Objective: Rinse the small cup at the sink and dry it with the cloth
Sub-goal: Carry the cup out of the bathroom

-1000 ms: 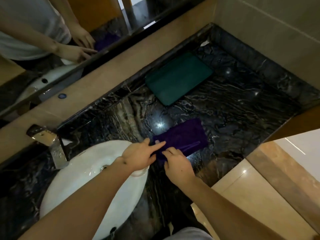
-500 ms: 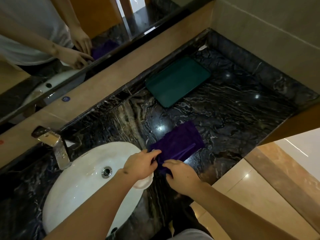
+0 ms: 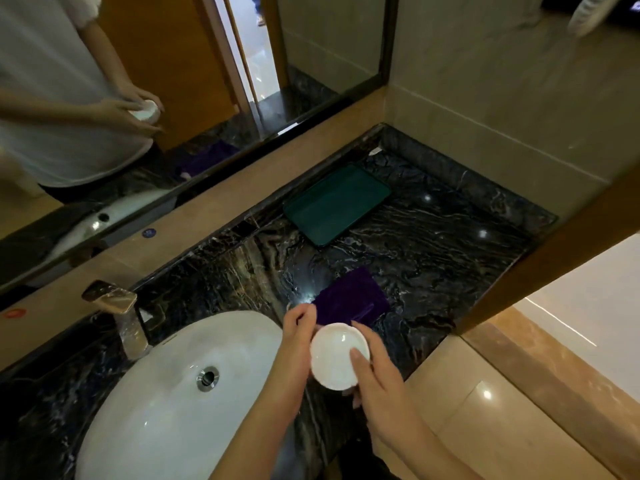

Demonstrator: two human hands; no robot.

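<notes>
So both hands are on the small cup (image 3: 337, 356) right now, held up over the table edge between the sink (image 3: 166, 393) and the purple cloth (image 3: 349, 301). Left hand (image 3: 298, 327) curls around the far rim, right hand (image 3: 375, 375) cups the near side with its thumb lying inside. Tap (image 3: 119, 313) looks off, no water running that I can see. My guess is rinsing comes next, so the cup has to swing left under the spout
</notes>
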